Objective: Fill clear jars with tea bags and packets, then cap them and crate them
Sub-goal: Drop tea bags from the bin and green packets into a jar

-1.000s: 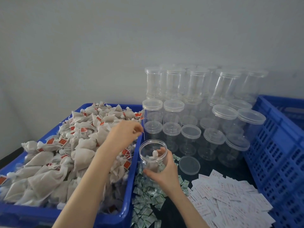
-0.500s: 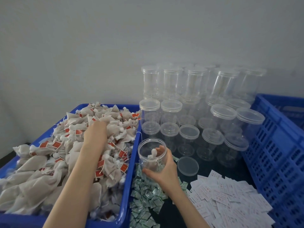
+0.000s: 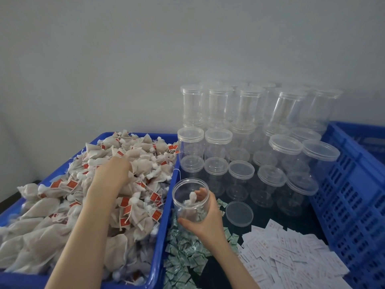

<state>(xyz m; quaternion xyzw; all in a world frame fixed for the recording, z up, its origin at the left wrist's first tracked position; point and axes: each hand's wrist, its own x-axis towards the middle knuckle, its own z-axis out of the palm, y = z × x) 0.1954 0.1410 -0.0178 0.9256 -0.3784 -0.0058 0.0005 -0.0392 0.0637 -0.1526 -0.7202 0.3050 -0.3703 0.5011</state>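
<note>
A blue bin (image 3: 165,217) on the left is heaped with beige tea bags (image 3: 143,163) bearing red tags. My left hand (image 3: 112,173) reaches down into the heap, its fingertips buried among the bags. Just right of the bin, my right hand (image 3: 206,219) grips an open clear jar (image 3: 188,191) from the side, tilted slightly toward the bin. One or two tea bags lie inside it. The jar's loose clear lid (image 3: 239,213) lies flat to its right.
Green-white packets (image 3: 183,255) are heaped below the jar, and white packets (image 3: 291,259) spread to their right. Several capped empty jars (image 3: 241,171) stand stacked behind, against the wall. A blue slotted crate (image 3: 354,205) fills the right side.
My left hand went from above the jar's mouth back left into the tea bag heap and has pushed deeper. The right hand and jar stayed nearly still.
</note>
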